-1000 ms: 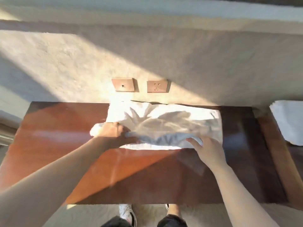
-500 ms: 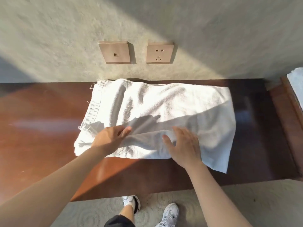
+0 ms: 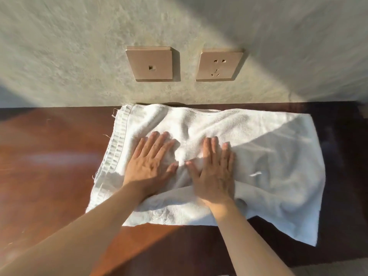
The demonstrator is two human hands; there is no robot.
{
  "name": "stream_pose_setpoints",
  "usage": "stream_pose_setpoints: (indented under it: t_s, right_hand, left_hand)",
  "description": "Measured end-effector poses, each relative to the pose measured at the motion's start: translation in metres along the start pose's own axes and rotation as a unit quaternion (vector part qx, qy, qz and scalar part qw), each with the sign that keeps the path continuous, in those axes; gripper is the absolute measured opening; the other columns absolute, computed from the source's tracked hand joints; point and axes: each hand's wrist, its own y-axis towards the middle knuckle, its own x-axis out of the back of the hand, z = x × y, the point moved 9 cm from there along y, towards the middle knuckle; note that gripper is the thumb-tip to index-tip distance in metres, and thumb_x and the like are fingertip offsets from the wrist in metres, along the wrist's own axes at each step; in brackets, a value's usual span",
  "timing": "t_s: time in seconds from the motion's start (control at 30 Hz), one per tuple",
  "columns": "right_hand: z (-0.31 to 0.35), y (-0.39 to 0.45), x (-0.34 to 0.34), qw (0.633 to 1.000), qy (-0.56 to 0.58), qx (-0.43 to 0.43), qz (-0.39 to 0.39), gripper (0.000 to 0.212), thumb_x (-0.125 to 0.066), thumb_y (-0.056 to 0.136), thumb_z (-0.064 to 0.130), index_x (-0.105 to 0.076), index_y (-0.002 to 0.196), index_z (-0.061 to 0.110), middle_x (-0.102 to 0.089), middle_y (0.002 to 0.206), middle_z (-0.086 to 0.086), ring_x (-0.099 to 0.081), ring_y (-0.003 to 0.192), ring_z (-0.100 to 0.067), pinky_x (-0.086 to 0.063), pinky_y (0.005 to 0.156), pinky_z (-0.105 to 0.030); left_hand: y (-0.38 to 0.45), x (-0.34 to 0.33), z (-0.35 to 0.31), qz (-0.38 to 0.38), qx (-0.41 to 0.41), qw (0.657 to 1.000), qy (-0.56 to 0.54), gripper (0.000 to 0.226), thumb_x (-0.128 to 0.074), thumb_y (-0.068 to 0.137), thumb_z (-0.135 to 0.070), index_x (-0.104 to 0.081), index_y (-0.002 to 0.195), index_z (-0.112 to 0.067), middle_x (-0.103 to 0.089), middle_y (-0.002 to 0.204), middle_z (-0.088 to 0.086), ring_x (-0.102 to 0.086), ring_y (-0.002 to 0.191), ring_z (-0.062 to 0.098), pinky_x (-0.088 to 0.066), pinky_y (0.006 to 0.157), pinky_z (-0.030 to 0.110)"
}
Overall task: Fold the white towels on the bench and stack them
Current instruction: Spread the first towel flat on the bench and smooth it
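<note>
We see a white towel spread across the dark wooden desk, its far edge against the wall below two socket plates, its near right corner lying toward the desk's front edge. Our left hand and right hand lie side by side on its middle, released, fingers straight and pressed flat, grasping nothing. The palms hide the cloth beneath them, the creased layers at the near edge are hard to count, and both forearms are cut off by the frame's lower edge.
</note>
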Motion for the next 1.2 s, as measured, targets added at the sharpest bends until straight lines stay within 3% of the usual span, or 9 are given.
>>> stream_pose_setpoints:
  t_s: [0.1, 0.17, 0.3, 0.4, 0.5, 0.63, 0.73, 1.0, 1.2]
  right_hand:
    - [-0.003, 0.000, -0.005, 0.999, -0.013, -0.015, -0.030, 0.086, -0.026, 0.098, 0.071, -0.009, 0.163, 0.017, -0.004, 0.170, -0.006, 0.000, 0.156, -0.037, -0.006, 0.123, -0.061]
    - [-0.002, -0.008, -0.008, 0.999, -0.021, -0.022, -0.016, 0.088, -0.022, 0.096, 0.076, -0.011, 0.163, 0.019, -0.006, 0.170, -0.003, -0.004, 0.156, -0.036, -0.002, 0.121, -0.067]
    - [-0.011, -0.062, -0.023, 0.998, -0.039, -0.021, 0.039, 0.088, -0.019, 0.093, 0.078, 0.002, 0.162, 0.027, 0.007, 0.170, 0.001, 0.003, 0.156, -0.036, -0.002, 0.115, -0.076]
    - [-0.019, -0.123, -0.031, 0.996, -0.054, -0.014, 0.070, 0.088, -0.028, 0.094, 0.075, 0.000, 0.162, 0.027, 0.007, 0.170, -0.002, 0.003, 0.156, -0.035, -0.012, 0.115, -0.075]
    - [-0.023, -0.156, -0.031, 0.995, -0.046, -0.010, 0.090, 0.087, -0.029, 0.096, 0.076, 0.001, 0.162, 0.027, 0.008, 0.170, -0.003, 0.004, 0.156, -0.032, -0.012, 0.116, -0.073]
    - [-0.012, -0.119, -0.023, 0.997, -0.002, 0.004, 0.083, 0.080, -0.018, 0.097, 0.072, 0.012, 0.160, 0.034, 0.020, 0.168, 0.000, 0.019, 0.154, -0.028, 0.001, 0.119, -0.070]
    - [0.006, -0.064, -0.016, 0.999, 0.023, 0.017, 0.034, 0.078, -0.022, 0.098, 0.068, 0.006, 0.161, 0.032, 0.015, 0.169, 0.001, 0.018, 0.155, -0.026, 0.007, 0.120, -0.066]
    - [0.014, -0.028, -0.022, 0.999, 0.005, 0.024, -0.047, 0.075, -0.026, 0.100, 0.065, -0.013, 0.162, 0.025, -0.006, 0.170, -0.003, 0.000, 0.157, -0.030, -0.003, 0.122, -0.063]
    - [0.012, -0.026, -0.021, 0.997, -0.025, 0.016, -0.075, 0.073, -0.027, 0.099, 0.060, -0.016, 0.162, 0.026, -0.008, 0.170, -0.003, -0.004, 0.157, -0.030, -0.007, 0.122, -0.063]
  left_hand:
    - [0.003, -0.002, 0.000, -0.009, 0.001, 1.000, 0.004, 0.070, -0.021, 0.100, -0.070, -0.010, 0.161, -0.038, 0.001, 0.170, -0.011, 0.010, 0.156, 0.013, 0.000, 0.127, 0.043]
    - [-0.001, -0.002, 0.000, -0.003, -0.007, 1.000, 0.003, 0.071, -0.017, 0.101, -0.070, -0.005, 0.162, -0.036, 0.005, 0.170, -0.010, 0.012, 0.156, 0.014, -0.001, 0.127, 0.045]
    - [-0.012, -0.003, 0.004, 0.024, 0.004, 1.000, 0.010, 0.074, -0.010, 0.099, -0.074, 0.008, 0.161, -0.037, 0.016, 0.168, -0.010, 0.020, 0.154, 0.014, 0.003, 0.127, 0.045]
    - [-0.021, -0.003, 0.005, 0.039, 0.016, 0.999, 0.015, 0.076, -0.006, 0.096, -0.075, 0.011, 0.160, -0.037, 0.018, 0.168, -0.010, 0.022, 0.153, 0.013, 0.006, 0.127, 0.043]
    - [-0.032, 0.000, 0.005, 0.036, 0.022, 0.999, 0.013, 0.077, -0.004, 0.095, -0.076, 0.010, 0.160, -0.037, 0.017, 0.168, -0.010, 0.019, 0.154, 0.014, 0.006, 0.127, 0.043]
    - [-0.041, 0.004, 0.001, 0.030, 0.038, 0.999, -0.001, 0.075, -0.008, 0.096, -0.073, 0.011, 0.160, -0.038, 0.017, 0.168, -0.011, 0.019, 0.154, 0.014, 0.007, 0.127, 0.042]
    - [-0.041, 0.006, -0.001, 0.028, 0.046, 0.999, 0.000, 0.075, -0.011, 0.096, -0.070, 0.007, 0.161, -0.036, 0.013, 0.169, -0.010, 0.015, 0.155, 0.016, 0.000, 0.127, 0.044]
    - [-0.042, 0.001, 0.004, 0.013, 0.037, 0.999, -0.010, 0.071, -0.019, 0.099, -0.062, -0.001, 0.162, -0.033, 0.002, 0.170, -0.008, 0.006, 0.157, 0.020, 0.000, 0.128, 0.043]
    - [-0.041, 0.010, 0.034, 0.005, 0.095, 0.995, -0.028, 0.073, -0.017, 0.098, -0.063, -0.010, 0.162, -0.028, -0.003, 0.169, 0.000, -0.001, 0.157, 0.023, 0.004, 0.126, 0.039]
